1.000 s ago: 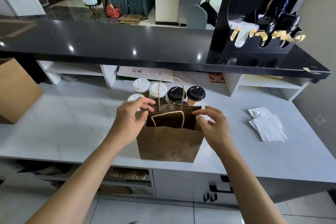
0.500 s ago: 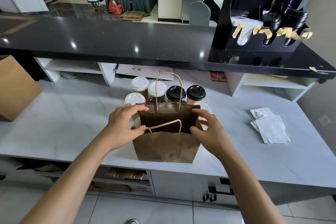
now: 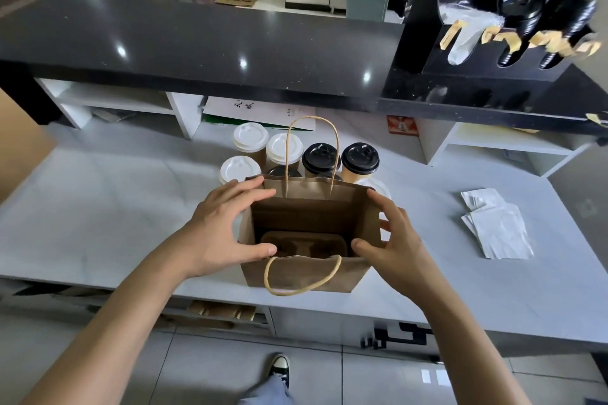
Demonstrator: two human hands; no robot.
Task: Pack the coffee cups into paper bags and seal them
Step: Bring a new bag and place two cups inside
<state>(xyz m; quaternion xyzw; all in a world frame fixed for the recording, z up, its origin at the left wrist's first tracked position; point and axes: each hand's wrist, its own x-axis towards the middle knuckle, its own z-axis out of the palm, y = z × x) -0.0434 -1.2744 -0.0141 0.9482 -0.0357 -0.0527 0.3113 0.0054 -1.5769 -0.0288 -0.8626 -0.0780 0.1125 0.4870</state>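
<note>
**Brown bag held open, cups waiting behind it**

Kraft paper bag [image 3: 306, 270] stands upright on the pale bench [image 3: 98, 207], its mouth spread wide. The left hand [image 3: 218, 233] holds the bag's left wall, thumb at the near corner and fingers [image 3: 250, 189] reaching along the far rim. The right hand [image 3: 394, 246] does the same on the right wall, thumb hooked at the near corner, fingers loosely curved against the paper. Inside, at the bottom, lies a moulded pulp cup carrier [image 3: 304, 245], and no cup sits in it.

Judging by this, the opening step is in hand and loading has not begun. Next, one hand would need to let go and reach over the bag's far rim for a cup, while the other steadies the bag.

Just behind the bag stand the coffee cups: three with white lids [image 3: 250, 138] to the left, two with black lids [image 3: 360, 158] to the right, and more partly hidden. The bag's far handle [image 3: 312, 120] stands upright in front of them and could snag a reaching hand. White napkins [image 3: 496, 227] lie well to the bag's right.
</note>
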